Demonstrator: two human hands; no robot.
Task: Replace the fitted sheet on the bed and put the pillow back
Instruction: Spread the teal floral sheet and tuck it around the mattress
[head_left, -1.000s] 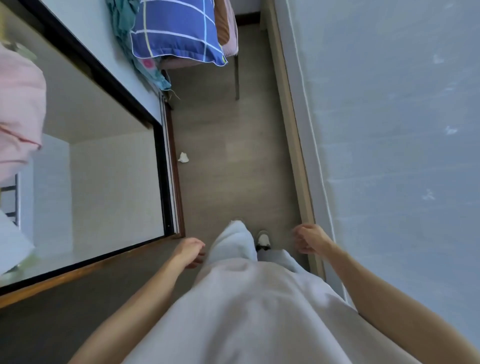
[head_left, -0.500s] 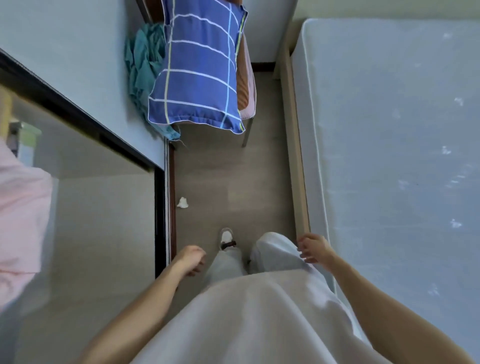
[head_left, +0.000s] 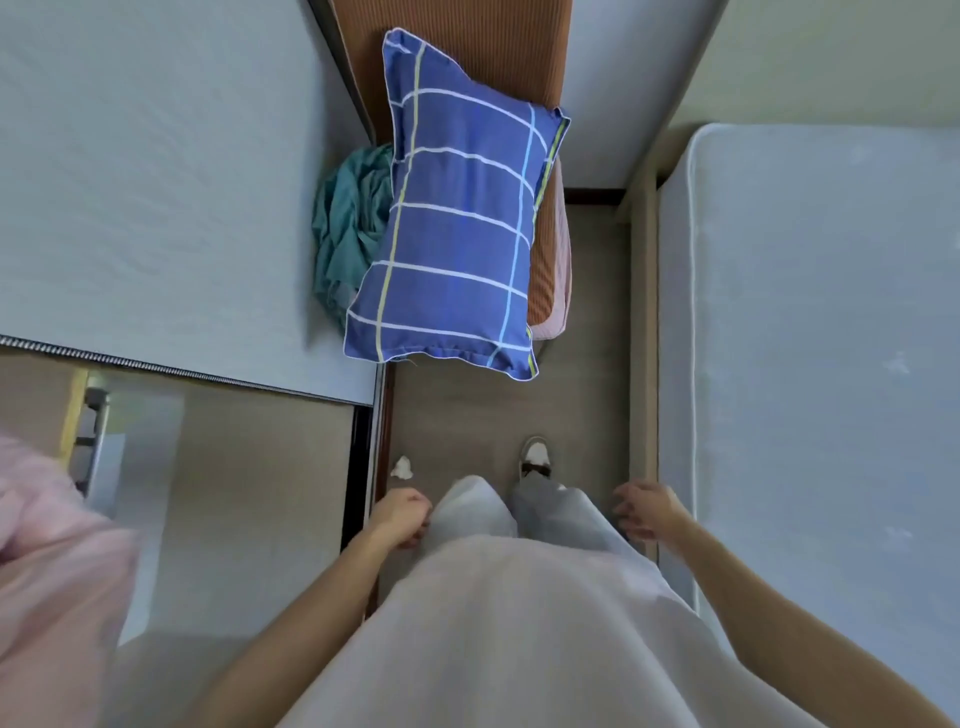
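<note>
I stand in the narrow aisle with both hands empty: my left hand (head_left: 402, 514) hangs loosely curled by my thigh, my right hand (head_left: 644, 506) loose-fingered near the bed frame (head_left: 643, 332). The mattress (head_left: 810, 364) to my right is bare, pale and quilted, with a piped edge. Ahead, the pillow (head_left: 457, 228), blue with white, pale-blue and yellow check lines, rests propped on an orange ribbed chair (head_left: 457, 47), overhanging the seat. It looks plump, soft and light; I judge it best gripped at both long sides. Beside it a crumpled teal cloth (head_left: 345, 228), possibly the sheet, looks limp and best gathered by its edge.
</note>
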